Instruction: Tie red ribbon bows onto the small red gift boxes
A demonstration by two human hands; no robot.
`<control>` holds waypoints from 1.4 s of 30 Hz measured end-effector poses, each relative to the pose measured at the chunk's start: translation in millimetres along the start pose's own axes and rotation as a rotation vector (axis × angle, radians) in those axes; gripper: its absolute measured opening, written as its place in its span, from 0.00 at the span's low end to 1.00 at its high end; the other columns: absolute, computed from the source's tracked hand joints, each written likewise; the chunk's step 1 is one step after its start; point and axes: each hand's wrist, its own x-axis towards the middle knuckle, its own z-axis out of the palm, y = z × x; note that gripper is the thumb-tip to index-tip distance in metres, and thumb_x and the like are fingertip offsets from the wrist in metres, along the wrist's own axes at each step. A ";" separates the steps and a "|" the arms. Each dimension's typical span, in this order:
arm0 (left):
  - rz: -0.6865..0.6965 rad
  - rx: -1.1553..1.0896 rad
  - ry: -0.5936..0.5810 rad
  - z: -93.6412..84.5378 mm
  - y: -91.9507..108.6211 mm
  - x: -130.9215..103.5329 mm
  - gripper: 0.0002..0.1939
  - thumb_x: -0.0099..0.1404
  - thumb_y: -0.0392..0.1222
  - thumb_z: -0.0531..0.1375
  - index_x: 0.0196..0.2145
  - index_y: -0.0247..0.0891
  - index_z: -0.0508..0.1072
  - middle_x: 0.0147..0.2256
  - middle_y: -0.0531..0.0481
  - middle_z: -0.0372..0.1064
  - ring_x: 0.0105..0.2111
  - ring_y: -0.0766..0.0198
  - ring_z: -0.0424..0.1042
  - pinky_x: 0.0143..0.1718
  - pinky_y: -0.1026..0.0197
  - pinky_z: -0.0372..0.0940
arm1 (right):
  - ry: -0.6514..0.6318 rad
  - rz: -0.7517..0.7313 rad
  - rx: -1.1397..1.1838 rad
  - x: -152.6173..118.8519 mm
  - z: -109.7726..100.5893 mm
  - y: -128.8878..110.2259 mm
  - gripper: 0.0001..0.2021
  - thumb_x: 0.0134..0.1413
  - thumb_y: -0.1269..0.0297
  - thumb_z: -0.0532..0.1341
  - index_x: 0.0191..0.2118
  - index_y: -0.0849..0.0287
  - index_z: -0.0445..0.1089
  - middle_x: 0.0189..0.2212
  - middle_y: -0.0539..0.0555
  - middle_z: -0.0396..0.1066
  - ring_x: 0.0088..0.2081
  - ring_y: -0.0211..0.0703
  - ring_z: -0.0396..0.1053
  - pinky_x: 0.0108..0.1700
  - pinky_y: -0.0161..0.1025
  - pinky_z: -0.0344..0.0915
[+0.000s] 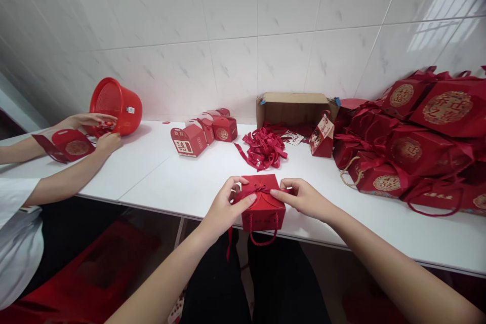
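A red gift box [264, 216] with a rope handle stands at the front edge of the white table, right before me. Across its top lies a dark red ribbon [259, 190], crossed or knotted at the middle. My left hand [232, 201] pinches the ribbon at the box's left side, and a loose tail hangs below it. On the right side, my right hand [299, 196] has thumb and finger closed on the other end of the ribbon. Behind the box is a heap of loose red ribbons [264, 148].
Several small red boxes [192, 140] stand left of the ribbons. An open cardboard box [296, 98] lies at the wall beside a red box with a tag [322, 136]. Finished-looking red boxes [412, 149] are piled right. A co-worker's hands [108, 143] work at a red bucket [131, 106].
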 end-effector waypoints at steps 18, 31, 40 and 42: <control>-0.013 0.156 0.046 -20.0 -4.9 6.4 0.20 0.49 0.53 0.64 0.21 0.37 0.59 0.20 0.60 0.52 0.21 0.72 0.54 0.23 0.67 0.51 | -0.229 0.050 0.353 8.8 -18.3 14.1 0.15 0.51 0.54 0.61 0.24 0.61 0.63 0.24 0.48 0.60 0.26 0.33 0.58 0.31 0.33 0.55; 0.340 0.472 0.305 17.7 30.7 -4.7 0.27 0.53 0.46 0.63 0.48 0.43 0.57 0.46 0.46 0.65 0.49 0.54 0.65 0.52 0.45 0.55 | -0.240 -0.064 0.451 -12.3 -49.1 -32.5 0.10 0.52 0.59 0.61 0.34 0.61 0.70 0.26 0.51 0.67 0.29 0.36 0.64 0.32 0.36 0.61; 0.338 0.396 0.052 36.9 45.1 15.0 0.15 0.57 0.38 0.58 0.42 0.41 0.61 0.39 0.49 0.70 0.41 0.58 0.69 0.48 0.48 0.58 | -0.107 -0.060 0.486 -11.9 -52.9 -41.0 0.09 0.51 0.59 0.62 0.32 0.61 0.70 0.23 0.48 0.65 0.26 0.32 0.62 0.29 0.32 0.60; 0.272 0.233 -0.125 29.5 43.9 17.3 0.17 0.57 0.38 0.58 0.44 0.41 0.61 0.36 0.49 0.71 0.39 0.60 0.70 0.45 0.53 0.62 | -0.079 -0.065 0.395 -12.9 -56.8 -40.9 0.09 0.50 0.60 0.62 0.32 0.61 0.70 0.23 0.48 0.64 0.24 0.30 0.59 0.26 0.31 0.58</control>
